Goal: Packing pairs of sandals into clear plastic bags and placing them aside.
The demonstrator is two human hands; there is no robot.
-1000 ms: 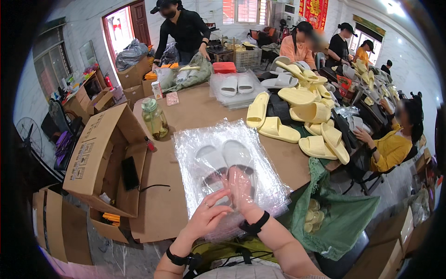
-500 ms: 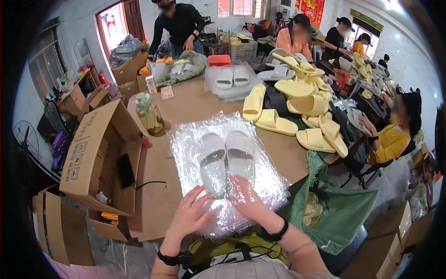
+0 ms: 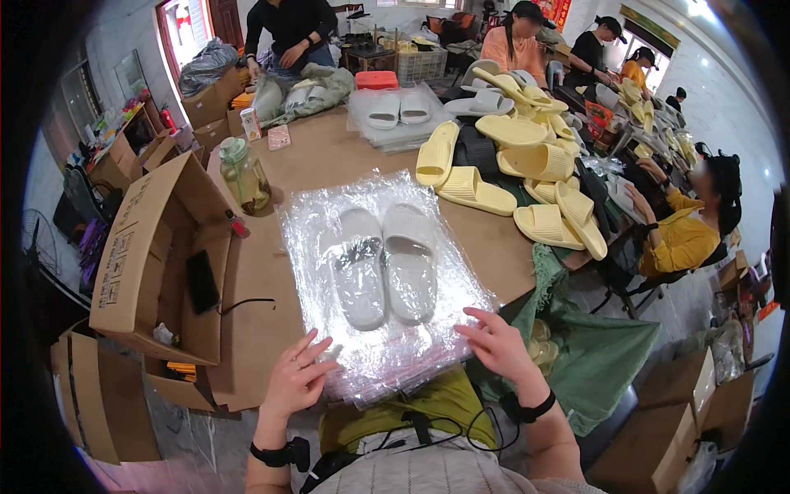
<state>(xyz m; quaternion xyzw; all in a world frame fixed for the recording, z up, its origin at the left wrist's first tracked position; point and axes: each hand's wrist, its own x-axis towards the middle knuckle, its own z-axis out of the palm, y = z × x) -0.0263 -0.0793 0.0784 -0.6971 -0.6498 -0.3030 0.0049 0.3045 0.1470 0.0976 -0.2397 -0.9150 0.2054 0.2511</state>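
Note:
A pair of pale grey slippers (image 3: 383, 263) lies side by side in a clear plastic bag on top of a stack of clear plastic bags (image 3: 329, 222) on the brown table. My left hand (image 3: 296, 379) rests with spread fingers on the stack's near left corner. My right hand (image 3: 494, 342) rests open on the near right edge of the stack. Neither hand grips anything. Black bands sit on both my wrists.
An open cardboard box (image 3: 156, 255) stands to the left with a dark phone inside. A glass jar (image 3: 243, 174) stands behind the stack. Yellow slippers (image 3: 510, 173) pile at the right. A green sack (image 3: 592, 354) hangs off the table edge. Several people work around the table.
Both hands have slid outward and toward me, from over the slippers to the stack's near corners. The bagged slippers now lie flat and uncovered.

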